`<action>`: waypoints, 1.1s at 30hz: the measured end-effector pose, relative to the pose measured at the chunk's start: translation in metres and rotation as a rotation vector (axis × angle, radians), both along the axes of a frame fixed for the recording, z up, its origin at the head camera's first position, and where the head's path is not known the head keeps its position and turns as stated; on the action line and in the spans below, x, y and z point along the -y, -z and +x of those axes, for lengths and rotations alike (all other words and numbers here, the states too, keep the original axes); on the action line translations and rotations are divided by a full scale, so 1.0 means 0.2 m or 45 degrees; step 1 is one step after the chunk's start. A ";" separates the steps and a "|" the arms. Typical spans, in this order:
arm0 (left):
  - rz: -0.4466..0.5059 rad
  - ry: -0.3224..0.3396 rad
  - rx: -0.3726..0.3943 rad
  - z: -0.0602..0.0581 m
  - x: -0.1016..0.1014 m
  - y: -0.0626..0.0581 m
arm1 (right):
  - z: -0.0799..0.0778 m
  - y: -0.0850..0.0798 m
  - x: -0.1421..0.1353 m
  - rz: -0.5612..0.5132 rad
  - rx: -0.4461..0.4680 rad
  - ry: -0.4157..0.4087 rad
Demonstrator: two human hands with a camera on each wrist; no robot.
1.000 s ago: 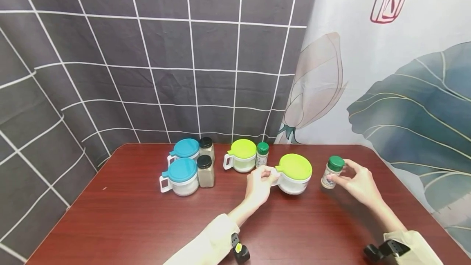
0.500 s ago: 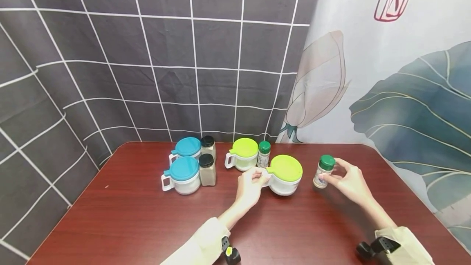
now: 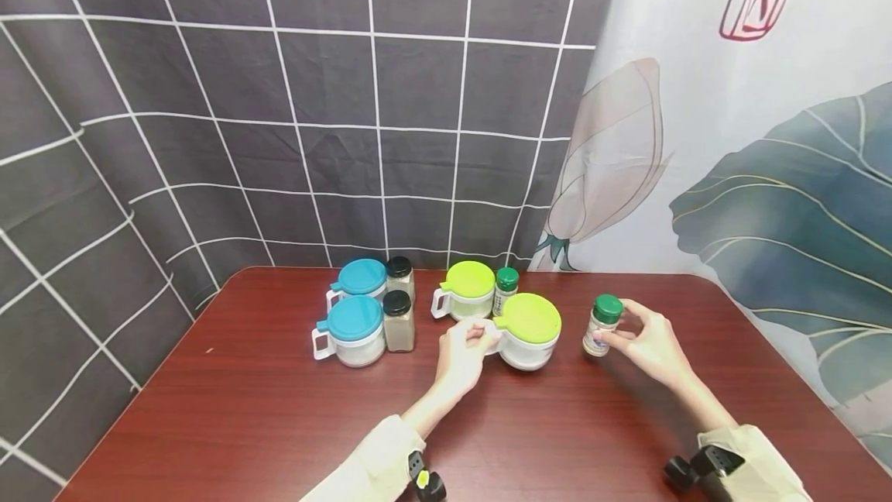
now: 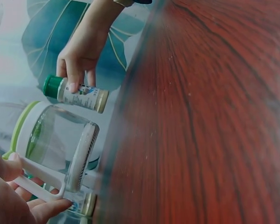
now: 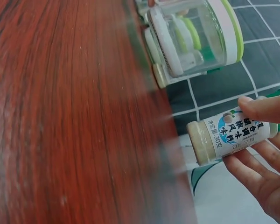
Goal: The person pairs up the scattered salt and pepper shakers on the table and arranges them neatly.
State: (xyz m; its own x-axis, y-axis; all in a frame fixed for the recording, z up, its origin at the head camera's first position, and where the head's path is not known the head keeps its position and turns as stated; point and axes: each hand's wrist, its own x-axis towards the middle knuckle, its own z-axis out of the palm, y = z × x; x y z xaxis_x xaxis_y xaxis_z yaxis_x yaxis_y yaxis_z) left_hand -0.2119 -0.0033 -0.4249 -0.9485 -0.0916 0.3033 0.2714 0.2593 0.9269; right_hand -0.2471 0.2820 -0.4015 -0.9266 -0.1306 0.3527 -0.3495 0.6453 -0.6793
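My left hand (image 3: 461, 359) pinches the white handle of a clear seasoning jar (image 3: 527, 331) with a lime-green lid. In the left wrist view that jar (image 4: 60, 140) is seen from the side, thumb and fingers about its handle. To the right, my right hand (image 3: 650, 343) grips a small seasoning bottle (image 3: 601, 325) with a green cap, between thumb and fingers. The right wrist view shows its printed label and pale contents (image 5: 231, 130). Both appear to be slightly above the table. A gap separates jar and bottle.
Behind the held jar stand another lime-lidded jar (image 3: 468, 291) and a green-capped bottle (image 3: 505, 289), partly covered. Leftward are two blue-lidded jars (image 3: 355, 329) (image 3: 361, 277) and two black-capped shakers (image 3: 399, 321) (image 3: 400, 279). A grey grid cloth (image 3: 334, 99) hangs behind the red-brown table (image 3: 279, 424).
Both hands have moved left, carrying the lime-lidded jar and the green-capped bottle nearer the standing pair. The head view has shifted slightly. Both grips are kept.
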 end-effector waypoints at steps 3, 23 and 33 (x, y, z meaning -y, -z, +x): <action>0.006 -0.010 0.005 0.00 0.02 0.00 | -0.01 0.00 0.02 0.010 0.003 -0.009; -0.009 -0.085 0.050 0.02 0.13 0.01 | -0.05 0.03 0.15 0.043 0.023 -0.066; 0.036 -0.077 0.055 0.02 0.17 0.02 | -0.06 0.05 0.21 0.003 0.054 -0.102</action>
State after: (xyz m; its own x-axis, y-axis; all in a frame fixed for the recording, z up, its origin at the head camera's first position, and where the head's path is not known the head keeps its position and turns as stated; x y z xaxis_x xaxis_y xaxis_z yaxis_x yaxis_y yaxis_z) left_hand -0.2086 -0.0377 -0.4298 -0.9530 -0.1573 0.2589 0.2158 0.2472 0.9446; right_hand -0.2599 0.2405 -0.4111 -0.9272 -0.2059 0.3129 -0.3711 0.6180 -0.6930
